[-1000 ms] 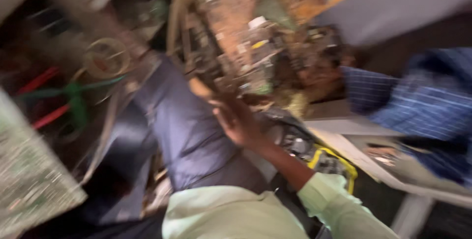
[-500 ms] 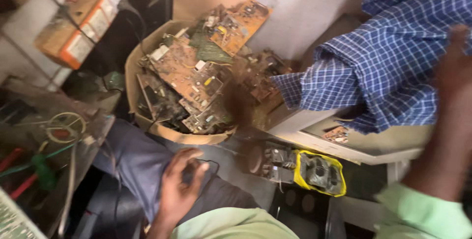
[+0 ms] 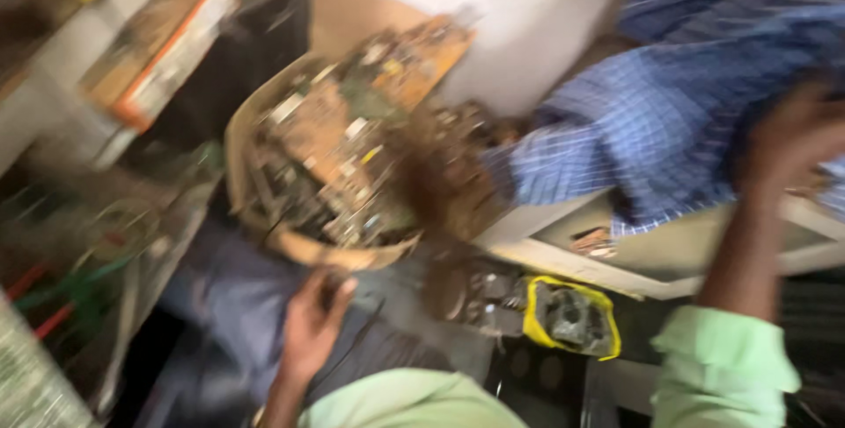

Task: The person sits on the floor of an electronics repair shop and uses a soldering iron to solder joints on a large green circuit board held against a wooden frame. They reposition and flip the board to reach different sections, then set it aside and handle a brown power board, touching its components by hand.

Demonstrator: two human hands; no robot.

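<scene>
Frame blurred. Landmark: basket (image 3: 264, 225) heaped with circuit boards (image 3: 343, 164).

Left hand (image 3: 310, 327) just below basket's near rim, resting on dark trouser leg (image 3: 229, 305) — fingers curled together around small dark object, too blurred to identify; thin black cable (image 3: 352, 353) trails beside hand.

Right hand (image 3: 792, 142) raised far right of basket, touching blue checked cloth (image 3: 651, 129) — finger state cannot be told through blur.

Yellow-cased part (image 3: 570, 315) lower right of basket, below white table edge (image 3: 634, 261).

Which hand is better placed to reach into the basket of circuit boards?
Left. The left hand sits low, just under the basket rim, though it seems to grip a dark cable. The right hand is raised far off against the blue checked cloth.
</scene>
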